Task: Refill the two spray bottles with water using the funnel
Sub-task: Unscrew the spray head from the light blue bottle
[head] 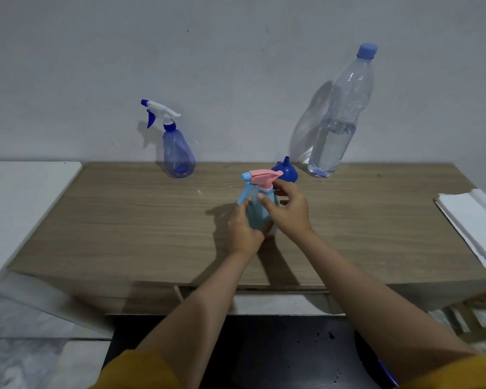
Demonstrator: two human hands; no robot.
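- A wood-grain table point(124, 220) stands against a plain grey-white wall point(236, 66); a drawer front shows under its near edge.
- A white surface point(26, 197) adjoins the table on the left, and pale marbled floor shows below it.
- One white folded sheet point(474, 226) lies at the table's right edge.
- Two spray bottles: a clear blue bottle point(177, 153) with a white and dark-blue trigger head stands far left by the wall, upright; a light-blue bottle point(260, 210) with a pink head and blue trigger stands in the middle of the table, between the hands.
- One dark-blue funnel point(286, 171) sits mouth-down, spout up, just behind the light-blue bottle.
- One tall clear water bottle point(340, 119), capped in blue, stands far right by the wall, roughly half full.
- Two hands: the left hand point(243, 228) wraps its fingers round the lower body of the light-blue bottle, clamped on it.
- The right hand point(288, 210) curls round the bottle's neck just below the pink head, thumb on the near side.
- Mustard sleeves show at the bottom edge.
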